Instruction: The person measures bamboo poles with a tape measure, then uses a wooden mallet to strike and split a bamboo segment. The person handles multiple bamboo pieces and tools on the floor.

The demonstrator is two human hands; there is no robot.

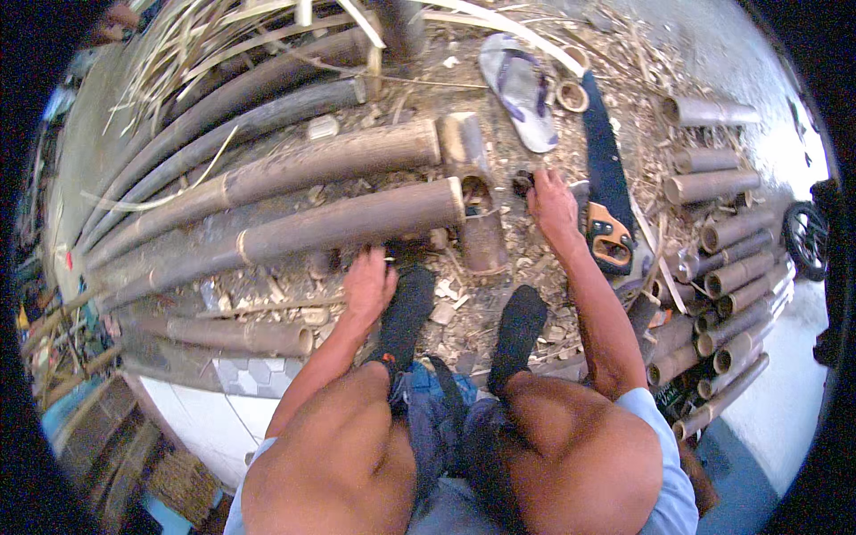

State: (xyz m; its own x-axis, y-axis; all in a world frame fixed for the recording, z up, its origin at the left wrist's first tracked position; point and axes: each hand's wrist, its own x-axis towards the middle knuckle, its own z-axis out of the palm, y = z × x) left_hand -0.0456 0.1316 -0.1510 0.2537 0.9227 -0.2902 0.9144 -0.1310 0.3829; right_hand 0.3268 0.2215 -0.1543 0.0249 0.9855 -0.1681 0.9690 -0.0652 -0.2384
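My left hand (367,283) reaches down beside the near side of a long brown bamboo pole (352,217), fingers stretched out and apart, with nothing visible held. My right hand (553,207) is lowered to the chip-covered ground, its fingers closed on a small dark object (522,184) too small to make out. Between my hands, a short notched bamboo section (484,245) lies crosswise at the pole's cut end. Just right of my right hand rests a handsaw (608,152) with a dark blade and an orange-and-black handle.
A second long bamboo pole (330,160) lies beyond the first. Past the notched section are a grey flip-flop (522,94) and a bamboo ring (572,96). Several short bamboo tubes (736,272) are piled at right, near a black wheel (805,241). Thin strips (214,53) heap up far left.
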